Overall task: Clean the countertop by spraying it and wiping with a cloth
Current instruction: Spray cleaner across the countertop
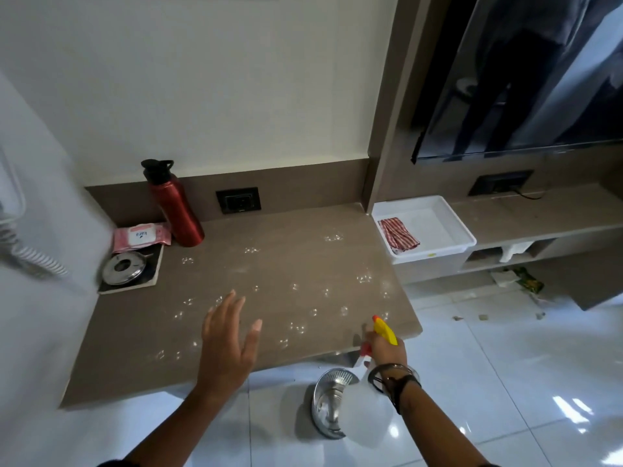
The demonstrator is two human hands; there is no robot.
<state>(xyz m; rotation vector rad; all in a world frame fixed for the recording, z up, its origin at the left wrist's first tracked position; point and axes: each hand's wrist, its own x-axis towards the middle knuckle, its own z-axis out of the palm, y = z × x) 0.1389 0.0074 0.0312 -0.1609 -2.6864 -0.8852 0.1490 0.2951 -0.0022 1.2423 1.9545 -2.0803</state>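
The brown countertop (276,264) is dotted with several patches of spray droplets across its middle and front. My right hand (384,348) grips a spray bottle (369,409) with a yellow and red nozzle and a clear body, held at the counter's front right corner, nozzle aimed over the surface. My left hand (226,342) hovers above the front of the counter, fingers spread, holding nothing. A red-and-white checked cloth (397,235) lies folded in a white tray (448,230) to the right of the counter.
At the back left stand a red metal bottle (175,207), a pink wipes pack (141,235) and a round steel lid (123,267) on a tile. A steel bowl (328,399) sits on the white floor below. A dark screen (526,79) hangs at the right.
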